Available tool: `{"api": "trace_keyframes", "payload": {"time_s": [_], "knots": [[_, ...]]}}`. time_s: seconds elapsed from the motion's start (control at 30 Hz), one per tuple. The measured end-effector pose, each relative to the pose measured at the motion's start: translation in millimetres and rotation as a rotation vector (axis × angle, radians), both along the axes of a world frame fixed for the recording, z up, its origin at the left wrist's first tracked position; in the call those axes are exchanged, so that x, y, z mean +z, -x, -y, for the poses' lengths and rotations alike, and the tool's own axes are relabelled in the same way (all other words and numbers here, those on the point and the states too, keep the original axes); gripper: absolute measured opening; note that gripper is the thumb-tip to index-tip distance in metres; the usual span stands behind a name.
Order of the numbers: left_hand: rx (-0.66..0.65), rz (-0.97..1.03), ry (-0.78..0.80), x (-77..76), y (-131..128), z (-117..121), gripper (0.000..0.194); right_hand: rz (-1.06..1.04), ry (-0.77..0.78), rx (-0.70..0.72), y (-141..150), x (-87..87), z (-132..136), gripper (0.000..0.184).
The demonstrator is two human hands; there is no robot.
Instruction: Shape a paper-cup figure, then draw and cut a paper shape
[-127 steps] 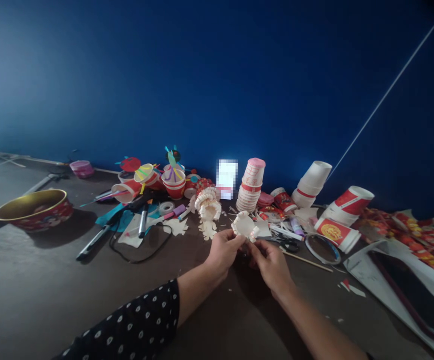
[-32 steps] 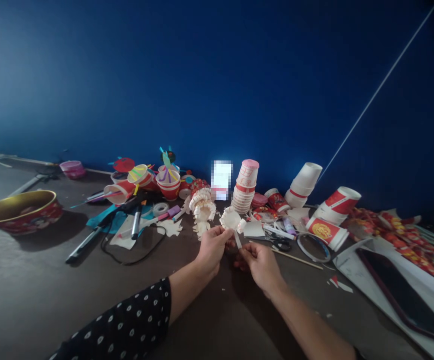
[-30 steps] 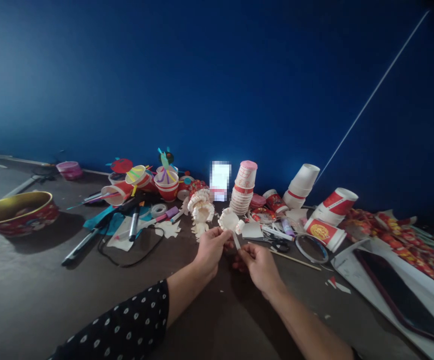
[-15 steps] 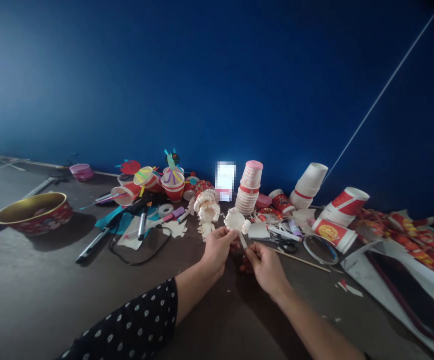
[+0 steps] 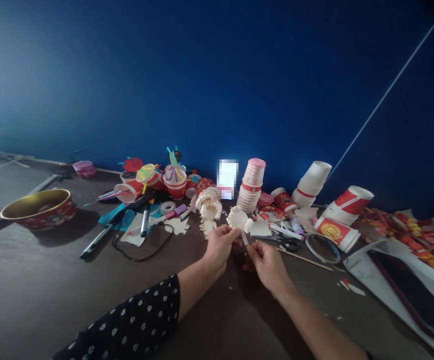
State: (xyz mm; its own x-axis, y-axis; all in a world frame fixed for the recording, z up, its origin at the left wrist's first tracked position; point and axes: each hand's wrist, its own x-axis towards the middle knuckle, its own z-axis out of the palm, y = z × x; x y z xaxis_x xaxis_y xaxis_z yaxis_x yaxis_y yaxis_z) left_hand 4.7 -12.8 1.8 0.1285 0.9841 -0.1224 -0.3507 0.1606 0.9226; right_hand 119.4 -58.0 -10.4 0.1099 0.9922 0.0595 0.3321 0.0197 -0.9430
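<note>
Over a dark brown tabletop (image 5: pixel 47 295), your left hand (image 5: pixel 219 250) pinched a scalloped white paper-cup piece (image 5: pixel 237 218) while your right hand (image 5: pixel 267 267) pinched a narrow white paper strip (image 5: pixel 244 238), newly showing below it.

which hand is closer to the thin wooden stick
Right. The right hand is by the left end of the wooden stick; the left hand is farther off, beyond the right hand.

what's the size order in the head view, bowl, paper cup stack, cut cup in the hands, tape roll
Largest to smallest:
the gold-lined red bowl
the stack of paper cups
the cut paper cup and the tape roll: unsure, the cup sits nearer the camera
</note>
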Motion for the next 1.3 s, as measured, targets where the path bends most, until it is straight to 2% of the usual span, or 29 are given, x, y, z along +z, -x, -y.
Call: {"api": "trace_keyframes", "payload": {"time_s": [0.33,0.6,0.97,1.3], "knots": [[0.011,-0.002,0.010,2.1,0.2,0.5,0.019,-0.239,0.118,-0.010,3.2,5.4,1.0,0.030],[0.012,-0.006,0.004,3.1,0.5,1.6,0.018,-0.231,0.131,-0.012,4.6,4.3,1.6,0.032],[-0.015,-0.006,-0.027,2.5,0.5,2.1,0.019,-0.051,0.059,0.014,2.9,-2.0,2.1,0.034],[0.013,0.003,-0.012,1.2,1.0,0.5,0.019,-0.220,0.141,0.011,5.6,4.1,3.6,0.020]]}}
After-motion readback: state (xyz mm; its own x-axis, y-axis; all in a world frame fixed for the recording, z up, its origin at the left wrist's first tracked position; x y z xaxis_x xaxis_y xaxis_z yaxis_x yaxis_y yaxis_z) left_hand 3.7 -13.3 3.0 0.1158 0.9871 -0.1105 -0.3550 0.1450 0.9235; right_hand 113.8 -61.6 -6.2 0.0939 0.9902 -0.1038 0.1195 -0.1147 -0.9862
